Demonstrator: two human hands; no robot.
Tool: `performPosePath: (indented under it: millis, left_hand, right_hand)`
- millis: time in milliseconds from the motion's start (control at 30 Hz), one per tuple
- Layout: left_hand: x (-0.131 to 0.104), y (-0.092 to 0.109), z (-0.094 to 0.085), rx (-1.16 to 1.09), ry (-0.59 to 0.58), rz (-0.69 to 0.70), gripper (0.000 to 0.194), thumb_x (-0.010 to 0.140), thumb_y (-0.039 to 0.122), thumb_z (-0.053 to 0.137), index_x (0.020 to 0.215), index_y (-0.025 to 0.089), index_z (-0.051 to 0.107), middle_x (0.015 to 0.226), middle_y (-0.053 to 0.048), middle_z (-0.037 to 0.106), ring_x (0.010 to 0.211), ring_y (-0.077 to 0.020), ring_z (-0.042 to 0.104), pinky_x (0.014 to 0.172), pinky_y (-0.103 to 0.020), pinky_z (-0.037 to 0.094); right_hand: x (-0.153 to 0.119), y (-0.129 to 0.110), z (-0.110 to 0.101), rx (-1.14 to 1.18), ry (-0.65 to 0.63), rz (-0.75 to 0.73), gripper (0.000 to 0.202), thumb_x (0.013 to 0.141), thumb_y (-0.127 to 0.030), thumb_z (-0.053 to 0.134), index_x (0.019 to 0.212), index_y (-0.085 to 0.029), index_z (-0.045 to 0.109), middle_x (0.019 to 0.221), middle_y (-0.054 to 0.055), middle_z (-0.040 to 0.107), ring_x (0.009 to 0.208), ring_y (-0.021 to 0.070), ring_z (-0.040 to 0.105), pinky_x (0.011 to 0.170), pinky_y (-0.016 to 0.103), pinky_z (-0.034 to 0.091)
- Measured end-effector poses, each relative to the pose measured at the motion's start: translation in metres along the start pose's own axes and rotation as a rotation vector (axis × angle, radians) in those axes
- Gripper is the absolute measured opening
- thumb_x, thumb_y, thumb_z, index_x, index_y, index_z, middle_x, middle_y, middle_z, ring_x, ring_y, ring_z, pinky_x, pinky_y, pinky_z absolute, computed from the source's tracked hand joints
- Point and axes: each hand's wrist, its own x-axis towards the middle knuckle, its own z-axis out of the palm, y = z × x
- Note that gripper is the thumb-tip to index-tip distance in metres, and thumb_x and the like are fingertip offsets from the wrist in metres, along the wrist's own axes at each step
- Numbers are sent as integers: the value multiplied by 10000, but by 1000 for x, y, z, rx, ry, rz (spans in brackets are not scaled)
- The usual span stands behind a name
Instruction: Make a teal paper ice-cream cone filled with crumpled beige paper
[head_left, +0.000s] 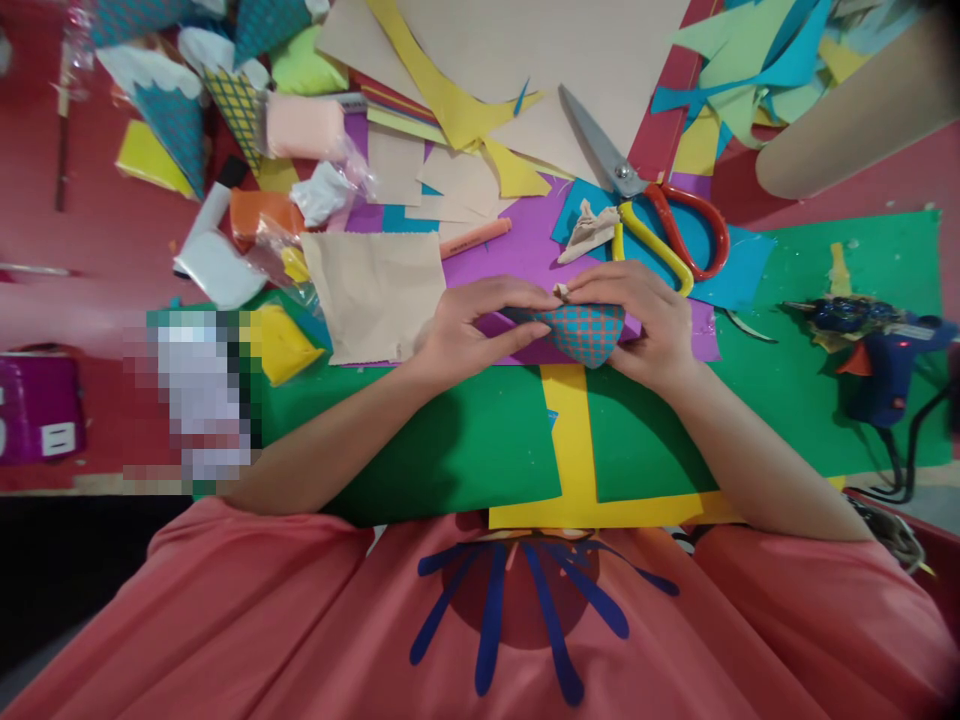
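Note:
A small blue paper cone with a reddish grid pattern (589, 333) lies sideways between my hands, above the green and purple sheets. My left hand (480, 325) pinches its narrow left end between thumb and fingers. My right hand (645, 320) wraps round its wide right end, with the fingers on top and the thumb hidden behind the cone. A bit of pale crumpled material (561, 291) shows at the fingertips. Just beyond my right hand are large scissors with red and yellow handles (622, 175) and a crumpled beige scrap (589, 232). A beige paper piece (379, 295) lies beside my left hand.
Several finished-looking cones (169, 115) stand at the back left, near wrapped clay packs (304, 125). A blue glue gun (885, 365) with a cable lies at the right on green card (795, 400). A cardboard tube (862, 120) and paper scraps (750, 60) are at the back right.

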Motion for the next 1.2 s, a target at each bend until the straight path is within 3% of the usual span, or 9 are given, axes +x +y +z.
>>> performPosePath:
  millis: [133,267,433,567,667,833,967,1200]
  left_hand:
    - [1,1,-2,24,40,-36,193,842,281,762,1033,257,754,948,-22,785,888,-161,748,807,-273,609]
    - [3,0,-2,5,39,17,235,837,230,762,1067,276,744,942,-14,784,882,-154,746,796,-262,608]
    - [2,0,-2,5,7,22,268,829,215,766,1086,286,732,961,-24,781,896,-161,747,804,-273,615]
    - [1,2,-2,-5,8,-74,203,828,304,777,1023,257,747,961,-36,779,902,-177,748,823,-293,617]
    - [1,2,-2,10,3,-64,168,844,314,762,999,251,747,937,-25,779,875,-162,746,802,-274,612]
    - [2,-3,-4,47,76,-11,164,871,314,738,1028,269,722,943,-9,763,887,-152,733,795,-288,614]
    - [2,-3,-4,37,63,-30,159,895,371,706,1018,271,706,956,-8,750,929,-164,726,834,-335,617]
    - [2,-1,-1,47,10,-19,158,862,354,738,980,249,732,947,-37,769,915,-175,733,832,-317,607]
  right_hand:
    - [2,0,-1,-9,-24,4,373,846,-203,607,1208,-290,588,1091,49,742,1075,237,704,911,408,607]
    - [4,1,-2,-10,30,15,381,836,-213,602,1212,-276,589,1076,64,737,921,201,719,785,355,629]
    - [4,2,-5,-39,52,-9,246,868,-212,592,1100,-277,636,1006,42,757,966,216,726,813,389,631]
    - [3,1,-5,-38,55,-1,154,879,-176,595,988,-273,644,990,18,754,919,174,730,773,336,630]
    - [4,-1,-5,-19,50,30,170,880,-125,576,966,-259,635,994,28,750,954,166,724,816,331,623]
    - [3,3,-3,-40,12,5,373,853,-229,668,1206,-283,560,1243,84,681,1187,230,648,985,418,575]
    - [0,8,0,57,26,67,497,874,-243,613,1343,-302,462,1292,85,642,1070,212,692,855,380,622]
    - [3,2,-1,68,47,7,214,836,-94,619,1016,-207,648,1068,56,724,1032,189,706,889,356,604]
